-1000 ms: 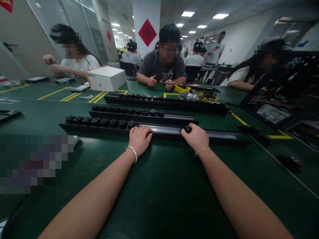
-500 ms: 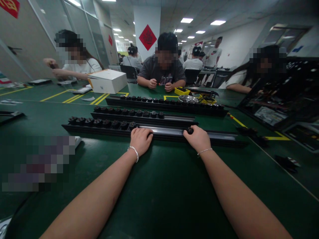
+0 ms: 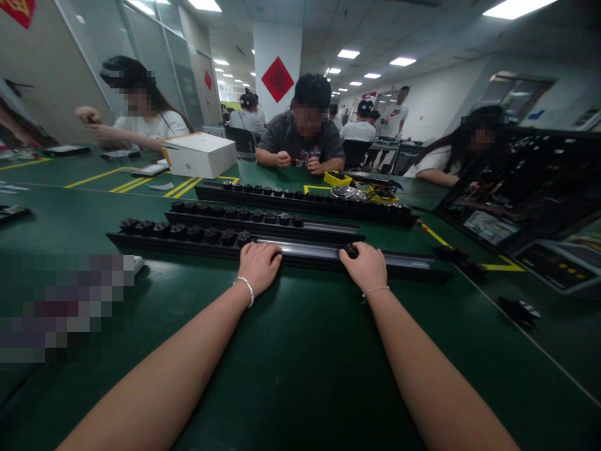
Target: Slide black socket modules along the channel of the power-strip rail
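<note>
Nearest to me lies a long black track rail (image 3: 310,250) with a shiny channel. Small round black socket modules (image 3: 194,233) sit in a row along its left part. My left hand (image 3: 258,269) grips the rail's near edge beside the last module in that row, fingers curled over the top. My right hand (image 3: 367,269) is closed around a single dark round module (image 3: 351,250) at the channel, right of the middle. Whether that piece is seated in the channel, I cannot tell. The fingertips of both hands are partly hidden.
Behind lie a second rail (image 3: 328,227) and a third rail (image 3: 300,199), both bearing modules. A white box (image 3: 201,156), yellow trays (image 3: 337,178) and a metal dish (image 3: 348,193) stand farther back. Dark parts (image 3: 519,311) lie at right. A co-worker (image 3: 303,141) sits opposite.
The view has shifted slightly, so the rails and both hands appear a little farther left. Each hand keeps its place on the rail, and the right still holds the module.
</note>
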`<control>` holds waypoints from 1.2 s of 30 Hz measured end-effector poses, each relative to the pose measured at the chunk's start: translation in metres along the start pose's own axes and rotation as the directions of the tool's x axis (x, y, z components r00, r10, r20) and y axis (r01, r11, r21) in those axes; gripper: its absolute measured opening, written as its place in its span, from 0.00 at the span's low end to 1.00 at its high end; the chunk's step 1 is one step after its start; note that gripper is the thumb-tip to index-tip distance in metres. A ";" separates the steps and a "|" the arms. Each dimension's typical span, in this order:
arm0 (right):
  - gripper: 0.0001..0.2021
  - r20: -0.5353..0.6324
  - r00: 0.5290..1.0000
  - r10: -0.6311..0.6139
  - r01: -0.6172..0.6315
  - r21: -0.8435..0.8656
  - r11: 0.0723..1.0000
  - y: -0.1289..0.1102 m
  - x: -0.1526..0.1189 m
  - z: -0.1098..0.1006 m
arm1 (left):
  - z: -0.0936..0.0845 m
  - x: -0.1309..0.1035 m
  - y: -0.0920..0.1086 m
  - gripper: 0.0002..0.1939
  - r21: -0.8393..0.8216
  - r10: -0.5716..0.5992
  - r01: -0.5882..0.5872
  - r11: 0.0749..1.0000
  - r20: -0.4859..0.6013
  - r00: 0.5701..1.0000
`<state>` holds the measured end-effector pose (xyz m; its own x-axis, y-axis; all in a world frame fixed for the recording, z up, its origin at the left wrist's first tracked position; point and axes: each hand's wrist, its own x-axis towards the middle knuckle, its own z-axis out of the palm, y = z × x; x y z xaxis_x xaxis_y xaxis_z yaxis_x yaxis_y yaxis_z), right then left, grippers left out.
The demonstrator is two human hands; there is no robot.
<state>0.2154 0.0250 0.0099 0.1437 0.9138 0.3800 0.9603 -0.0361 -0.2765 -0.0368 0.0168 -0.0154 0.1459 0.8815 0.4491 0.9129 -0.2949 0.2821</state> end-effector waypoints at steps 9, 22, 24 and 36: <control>0.14 0.016 1.000 0.027 -0.028 0.043 0.999 0.004 0.004 -0.001 | 0.001 0.000 0.000 0.11 0.011 -0.006 0.006 1.000 0.004 1.000; 0.12 -0.037 0.999 0.014 -0.015 -0.009 1.000 0.005 0.003 -0.001 | 0.000 0.000 0.000 0.12 0.002 -0.007 0.007 1.000 -0.004 1.000; 0.12 -0.042 0.999 0.017 -0.018 -0.011 1.000 0.006 0.003 -0.001 | 0.000 0.000 -0.001 0.12 0.001 -0.004 0.004 1.000 -0.005 1.000; 0.11 -0.051 0.998 0.033 -0.032 0.007 0.999 0.007 0.003 0.000 | 0.001 0.000 -0.002 0.12 0.018 0.009 -0.009 1.000 -0.007 1.000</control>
<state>0.2225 0.0272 0.0091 0.1870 0.8904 0.4149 0.9534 -0.0628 -0.2950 -0.0382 0.0176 -0.0170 0.1513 0.8764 0.4573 0.9183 -0.2958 0.2631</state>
